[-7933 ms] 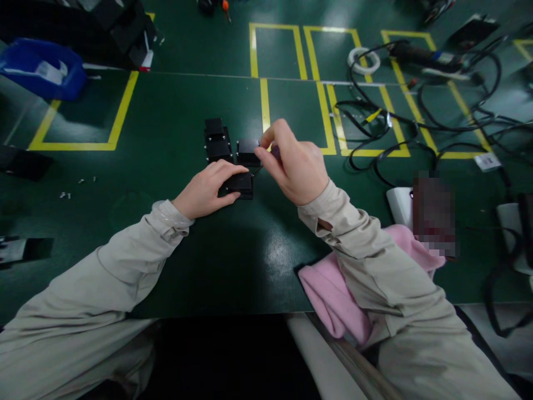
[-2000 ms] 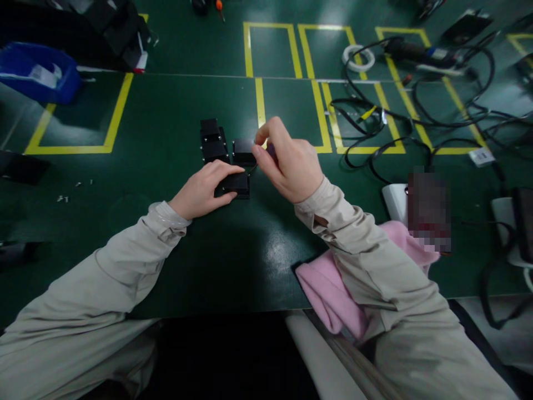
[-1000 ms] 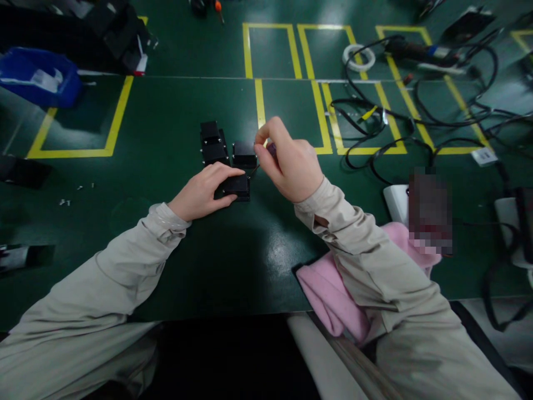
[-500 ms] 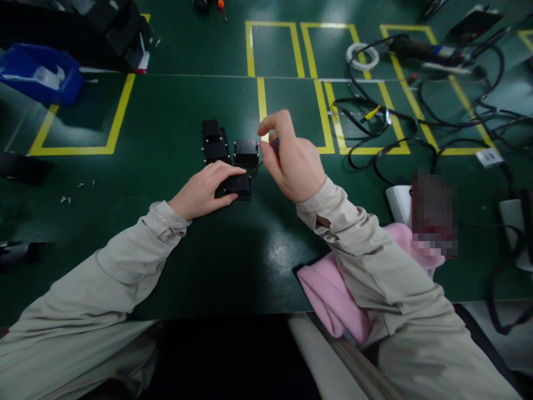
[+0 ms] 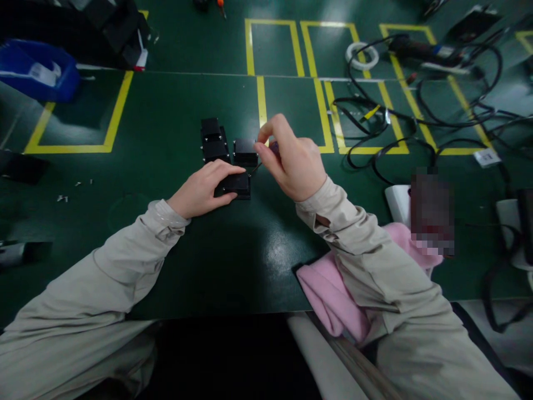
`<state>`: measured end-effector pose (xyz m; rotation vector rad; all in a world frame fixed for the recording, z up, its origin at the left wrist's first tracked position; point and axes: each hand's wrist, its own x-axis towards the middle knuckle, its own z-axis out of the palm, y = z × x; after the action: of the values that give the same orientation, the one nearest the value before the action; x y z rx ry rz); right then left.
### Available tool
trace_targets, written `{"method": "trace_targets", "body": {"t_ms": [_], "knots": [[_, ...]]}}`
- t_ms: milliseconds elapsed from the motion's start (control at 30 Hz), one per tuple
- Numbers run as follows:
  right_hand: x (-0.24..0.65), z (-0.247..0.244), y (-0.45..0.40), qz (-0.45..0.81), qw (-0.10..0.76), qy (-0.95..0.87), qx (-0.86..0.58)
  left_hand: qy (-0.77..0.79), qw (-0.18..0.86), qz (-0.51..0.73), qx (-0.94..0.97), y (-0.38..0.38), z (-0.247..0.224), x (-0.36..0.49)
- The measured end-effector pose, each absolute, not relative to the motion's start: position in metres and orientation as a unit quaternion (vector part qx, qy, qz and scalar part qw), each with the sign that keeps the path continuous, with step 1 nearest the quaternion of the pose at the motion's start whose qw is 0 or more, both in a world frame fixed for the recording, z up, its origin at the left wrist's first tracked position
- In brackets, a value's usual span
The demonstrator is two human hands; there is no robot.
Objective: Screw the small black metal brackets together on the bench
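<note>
My left hand (image 5: 200, 189) grips a small black box (image 5: 238, 182) on the green table, thumb at its near side and fingers over its far side. My right hand (image 5: 293, 158) is closed around a screwdriver (image 5: 257, 167). Its thin shaft slants down to a screw at the right end of that box, and its dark handle is mostly hidden in the fingers. Just beyond lies a second black box (image 5: 245, 149) with small screws at its corners. More black boxes (image 5: 214, 145) sit close together, left of it and past my left hand.
A blue bin (image 5: 37, 72) stands at the far left, with loose screws (image 5: 62, 198) nearer me. Black cables (image 5: 375, 116) and a white tape ring (image 5: 361, 56) lie at the right. A pink cloth (image 5: 328, 294) lies under my right forearm. Yellow tape (image 5: 260, 100) marks the table.
My right thumb and fingers have shifted slightly around the screwdriver handle. My left hand still holds the box in the same spot.
</note>
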<state>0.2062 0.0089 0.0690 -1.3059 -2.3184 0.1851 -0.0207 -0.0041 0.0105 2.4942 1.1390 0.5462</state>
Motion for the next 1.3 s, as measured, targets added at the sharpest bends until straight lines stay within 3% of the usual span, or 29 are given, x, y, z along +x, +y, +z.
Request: {"method": "trace_targets", "body": {"t_ms": [1300], "knots": [[0.2063,0.0710,0.0084,0.073,0.227,-0.849,-0.471,0.407,0.180,0.189,0.876,-0.0045,0.0115,-0.0212]]}}
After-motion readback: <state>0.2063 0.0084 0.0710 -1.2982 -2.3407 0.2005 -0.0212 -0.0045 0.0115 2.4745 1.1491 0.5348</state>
